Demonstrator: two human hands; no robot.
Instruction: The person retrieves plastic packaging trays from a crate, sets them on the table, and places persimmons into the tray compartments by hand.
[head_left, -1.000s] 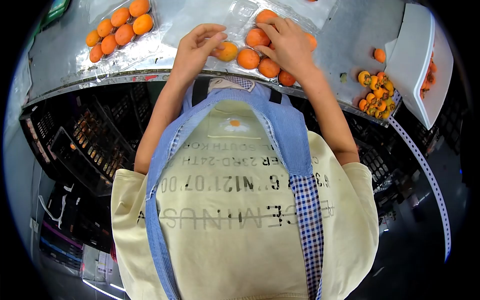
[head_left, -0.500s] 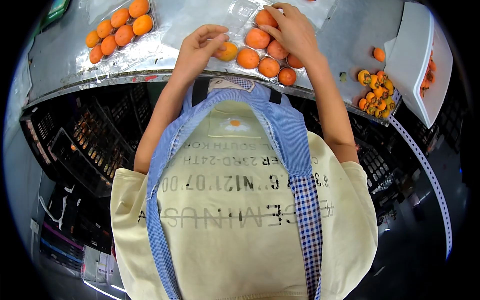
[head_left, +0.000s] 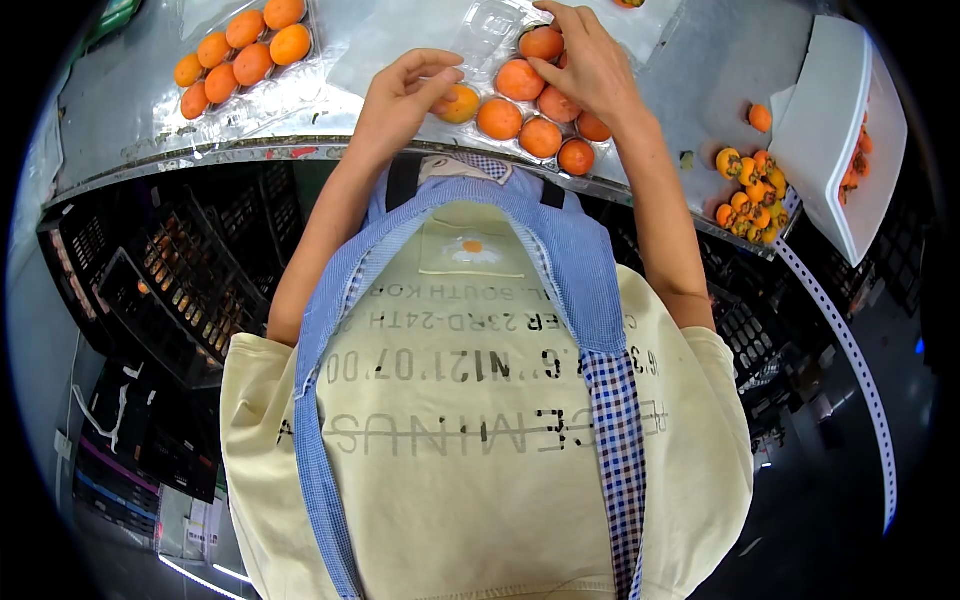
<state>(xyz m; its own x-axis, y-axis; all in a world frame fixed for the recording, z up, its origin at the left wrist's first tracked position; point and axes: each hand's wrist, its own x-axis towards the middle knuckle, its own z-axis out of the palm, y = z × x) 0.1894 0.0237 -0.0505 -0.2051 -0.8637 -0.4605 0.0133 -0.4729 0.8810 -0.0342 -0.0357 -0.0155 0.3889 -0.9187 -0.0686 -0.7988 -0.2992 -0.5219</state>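
Orange persimmons sit in the cavities of a clear plastic tray (head_left: 484, 42) at the upper middle. My right hand (head_left: 592, 70) has its thumb and index finger around the tray's top persimmon (head_left: 541, 43). To the left, my left hand (head_left: 405, 98) has curved, parted fingers, and its thumb rests at the upper left edge of a yellower persimmon (head_left: 457, 104). Between my hands lie several more persimmons, such as the large one (head_left: 520, 80) near the middle.
Another clear tray with several persimmons (head_left: 252, 65) lies at the left on the metal table (head_left: 350, 120). At the right are a loose persimmon (head_left: 760, 118), a pile of small persimmons (head_left: 752, 195) and a tilted white bin (head_left: 815, 130). Black crates (head_left: 190, 270) stand below the table.
My right hand has moved away from me, from the tray's middle to its top persimmon, uncovering fruits nearer me. My left hand has barely moved. The view has shifted slightly.
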